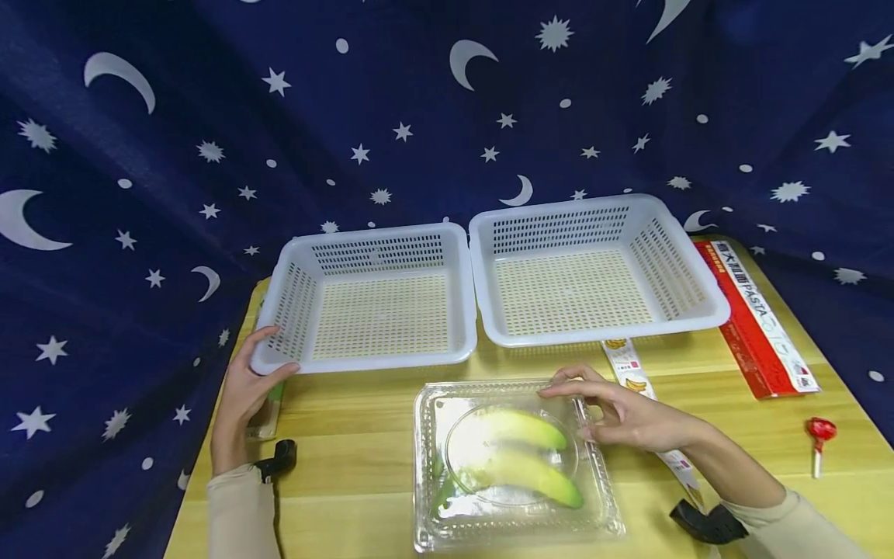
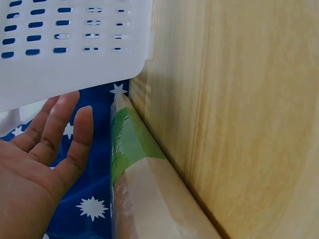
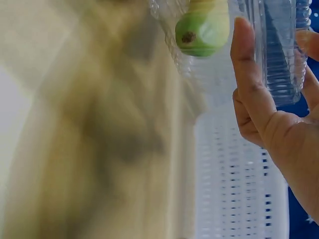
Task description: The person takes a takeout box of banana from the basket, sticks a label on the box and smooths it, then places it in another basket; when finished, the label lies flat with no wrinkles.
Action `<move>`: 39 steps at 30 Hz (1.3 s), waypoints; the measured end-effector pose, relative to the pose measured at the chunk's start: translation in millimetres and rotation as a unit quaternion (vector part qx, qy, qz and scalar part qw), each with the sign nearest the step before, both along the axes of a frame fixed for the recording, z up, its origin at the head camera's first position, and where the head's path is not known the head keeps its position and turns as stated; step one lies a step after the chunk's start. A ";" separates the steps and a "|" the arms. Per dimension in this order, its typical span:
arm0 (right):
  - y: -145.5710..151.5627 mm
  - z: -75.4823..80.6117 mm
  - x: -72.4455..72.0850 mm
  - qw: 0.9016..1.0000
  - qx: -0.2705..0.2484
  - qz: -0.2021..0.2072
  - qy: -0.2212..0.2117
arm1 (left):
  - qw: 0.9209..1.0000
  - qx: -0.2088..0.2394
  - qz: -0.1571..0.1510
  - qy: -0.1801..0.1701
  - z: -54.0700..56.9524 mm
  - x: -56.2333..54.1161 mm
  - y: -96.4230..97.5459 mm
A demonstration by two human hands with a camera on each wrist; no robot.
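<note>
My left hand [image 1: 244,386] grips the front left corner of the left white plastic basket [image 1: 391,361], with a finger over its side rim and the thumb along the front rim. In the left wrist view, the other fingers [image 2: 79,142] stretch out close to the basket wall. My right hand [image 1: 632,415] holds a clear plastic clamshell box [image 1: 513,532] by its right side. Inside the box lie two yellow bananas [image 1: 524,428] with green ends. In the right wrist view, the box side [image 3: 279,55] stands between my fingers.
A second white basket [image 1: 601,338] touches the first on the right. To its right are a red pasta pack [image 1: 754,326] and a red lollipop [image 1: 820,431]. A strip printed with bananas [image 1: 628,365] runs beside my right hand. Along the left table edge lies a green-and-beige package [image 2: 144,179].
</note>
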State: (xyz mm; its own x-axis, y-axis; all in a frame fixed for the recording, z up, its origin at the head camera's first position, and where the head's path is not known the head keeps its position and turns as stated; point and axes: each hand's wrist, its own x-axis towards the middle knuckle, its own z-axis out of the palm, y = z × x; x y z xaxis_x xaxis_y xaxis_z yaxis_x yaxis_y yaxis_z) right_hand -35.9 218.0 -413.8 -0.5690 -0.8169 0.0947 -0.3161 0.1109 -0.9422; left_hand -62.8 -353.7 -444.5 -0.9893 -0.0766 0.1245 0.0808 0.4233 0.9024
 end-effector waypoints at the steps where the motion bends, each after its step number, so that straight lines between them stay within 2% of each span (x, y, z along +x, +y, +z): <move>1: -1.3 -3.6 -0.4 1.000 0.008 -0.004 0.007 | 1.000 0.003 -0.003 0.002 -0.1 0.0 0.0; 8: -8.3 -16.9 -7.6 0.999 0.038 -0.032 -0.004 | 1.000 0.002 -0.012 0.016 -2.1 -0.1 -1.0; 12: -12.5 -18.0 -13.5 0.999 0.041 -0.029 -0.003 | 0.999 0.044 -0.025 0.015 -1.6 -0.7 -0.2; 15: -15.5 -19.2 -18.4 0.999 0.037 -0.021 -0.006 | 0.998 0.053 -0.029 0.016 -0.7 0.1 0.5; 21: -21.3 -18.1 -23.8 0.999 0.040 -0.014 -0.010 | 0.998 0.046 -0.026 0.015 0.9 1.0 1.3; 28: -23.4 -17.0 -24.2 0.997 0.074 -0.035 -0.015 | 1.000 0.013 -0.017 0.005 1.4 0.5 1.8; 34: -24.5 -16.0 -24.3 0.996 0.084 -0.038 -0.014 | 0.999 0.023 -0.023 0.004 0.4 0.5 0.2; 39: -26.1 -15.4 -25.0 0.995 0.091 -0.039 -0.021 | 1.000 -0.008 -0.014 -0.003 1.2 0.6 -0.5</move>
State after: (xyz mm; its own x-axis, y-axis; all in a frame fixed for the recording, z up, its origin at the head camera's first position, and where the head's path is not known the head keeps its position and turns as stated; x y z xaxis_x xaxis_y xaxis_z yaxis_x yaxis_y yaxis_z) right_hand -60.9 192.0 -429.1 -0.6319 -0.7712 -0.0765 -0.2600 0.3039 -0.9165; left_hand -62.2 -354.2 -443.4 -0.9918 -0.0467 0.1188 0.0869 0.4348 0.8963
